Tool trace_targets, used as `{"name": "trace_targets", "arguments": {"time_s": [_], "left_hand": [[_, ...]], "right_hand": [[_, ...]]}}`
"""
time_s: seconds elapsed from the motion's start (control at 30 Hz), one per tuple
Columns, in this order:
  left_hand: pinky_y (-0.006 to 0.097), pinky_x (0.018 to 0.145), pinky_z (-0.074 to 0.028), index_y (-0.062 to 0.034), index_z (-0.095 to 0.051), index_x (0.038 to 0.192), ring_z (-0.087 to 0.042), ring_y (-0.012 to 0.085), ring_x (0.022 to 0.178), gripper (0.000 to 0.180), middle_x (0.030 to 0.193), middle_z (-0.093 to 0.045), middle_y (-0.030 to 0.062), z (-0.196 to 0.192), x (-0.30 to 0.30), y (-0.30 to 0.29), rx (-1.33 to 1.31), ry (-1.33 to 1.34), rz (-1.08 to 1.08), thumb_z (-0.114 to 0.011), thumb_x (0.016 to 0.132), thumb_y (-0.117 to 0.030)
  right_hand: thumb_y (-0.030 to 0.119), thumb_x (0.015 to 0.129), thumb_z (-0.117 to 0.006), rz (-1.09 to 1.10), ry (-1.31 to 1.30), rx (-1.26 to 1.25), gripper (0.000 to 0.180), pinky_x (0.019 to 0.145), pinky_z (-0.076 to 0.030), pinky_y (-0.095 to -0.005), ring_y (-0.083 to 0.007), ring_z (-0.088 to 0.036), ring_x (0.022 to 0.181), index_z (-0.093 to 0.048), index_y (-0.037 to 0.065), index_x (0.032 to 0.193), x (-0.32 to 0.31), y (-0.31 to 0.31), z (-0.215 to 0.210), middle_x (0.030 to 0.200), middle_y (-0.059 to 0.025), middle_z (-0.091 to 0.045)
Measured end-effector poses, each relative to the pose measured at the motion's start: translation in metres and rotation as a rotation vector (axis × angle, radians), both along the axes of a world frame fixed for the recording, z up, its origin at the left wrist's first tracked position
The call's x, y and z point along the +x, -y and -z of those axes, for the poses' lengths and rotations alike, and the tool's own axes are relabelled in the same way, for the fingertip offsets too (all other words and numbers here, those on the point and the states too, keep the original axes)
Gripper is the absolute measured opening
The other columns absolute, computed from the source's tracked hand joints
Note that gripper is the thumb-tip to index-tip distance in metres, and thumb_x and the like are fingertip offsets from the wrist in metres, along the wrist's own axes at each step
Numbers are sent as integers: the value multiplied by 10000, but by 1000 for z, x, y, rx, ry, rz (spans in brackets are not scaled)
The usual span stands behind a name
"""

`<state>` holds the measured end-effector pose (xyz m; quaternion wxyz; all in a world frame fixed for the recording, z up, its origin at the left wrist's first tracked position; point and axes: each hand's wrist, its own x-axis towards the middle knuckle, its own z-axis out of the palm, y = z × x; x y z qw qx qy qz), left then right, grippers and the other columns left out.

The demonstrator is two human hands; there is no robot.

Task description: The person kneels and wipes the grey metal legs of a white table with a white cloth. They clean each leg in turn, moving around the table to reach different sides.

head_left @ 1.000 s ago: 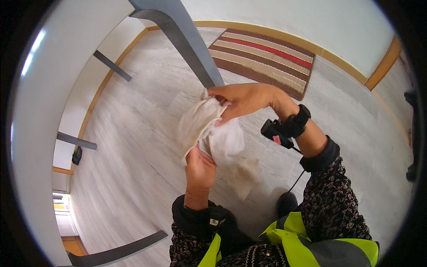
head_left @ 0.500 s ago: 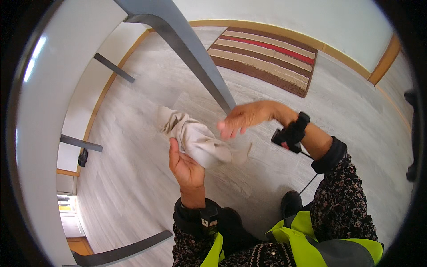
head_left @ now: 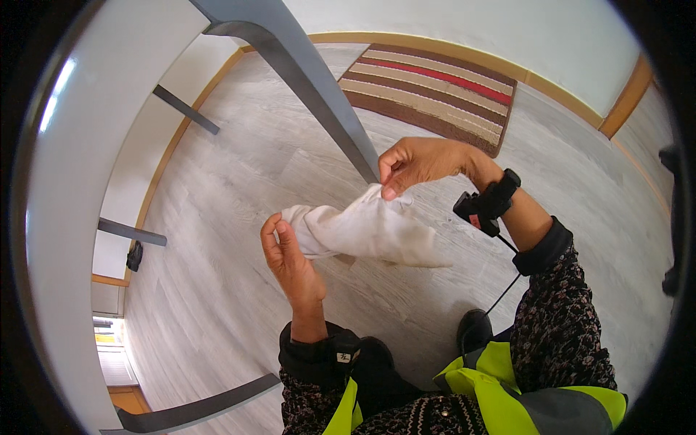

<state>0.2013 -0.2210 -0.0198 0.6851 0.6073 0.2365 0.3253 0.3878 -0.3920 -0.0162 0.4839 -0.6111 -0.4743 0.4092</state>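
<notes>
Hands first: the left hand (head_left: 290, 261) grips one end of a white cloth (head_left: 362, 230), fingers curled over the bunched edge and thumb towards the viewer, while the right hand (head_left: 424, 161) pinches the opposite end between thumb and fingertips. Both are closed on the cloth, neither is loose. The cloth hangs in the air between them, slack and rumpled, sagging a little to the right under the right hand, well above the floor (head_left: 239, 181).

To handle it well from here, a fair judgement is that the right pinch should sit on a true corner or hem, not on a fold, and the left hand should find its matching edge; then the two hands draw apart evenly so the creases fall out before any fold is made. Pulling too hard from one side would only twist it.

The cloth lies slightly left of the body's middle line, higher at the right end, lower at the left, so the right hand is farther from the chest than the left.

On the right wrist sits a black strap (head_left: 487, 204) with a small device and a thin cable running down to the dark patterned sleeve (head_left: 558, 319). A yellow vest (head_left: 493, 377) shows at the bottom edge. A grey counter leg (head_left: 304, 80) slants just behind the right hand, and the white counter (head_left: 87, 145) curves along the left. A striped rug (head_left: 435, 87) lies beyond on the pale wood floor.
</notes>
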Motion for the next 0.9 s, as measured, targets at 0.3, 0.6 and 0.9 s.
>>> {"name": "trace_targets", "arguments": {"time_s": [0.3, 0.6, 0.9], "left_hand": [[287, 866, -381, -56, -435, 1188, -482, 161, 998, 388, 1103, -498, 78, 3, -3, -6, -232, -230, 192, -446, 907, -323], [343, 901, -391, -39, -265, 1310, -478, 203, 1084, 514, 1200, -448, 166, -4, -5, 10, -351, -44, 512, -500, 880, -193], [224, 678, -466, -6, -481, 1099, -553, 107, 825, 410, 937, -576, 63, -6, -9, -1, -311, -236, 439, -593, 821, -286]], "right_hand": [[308, 850, -539, 314, 88, 251, 258, 646, -360, -211, -48, -431, 699, -576, 53, 864, -1, 4, -35, 738, 54, -503], [284, 837, -579, 442, 116, 476, 236, 600, -371, -220, -66, -447, 652, -574, 49, 848, -20, -17, -44, 695, 31, -520], [288, 820, -598, 551, 367, 367, 241, 625, -408, -226, -82, -491, 671, -563, 50, 836, -18, -12, -35, 728, -9, -547]]}}
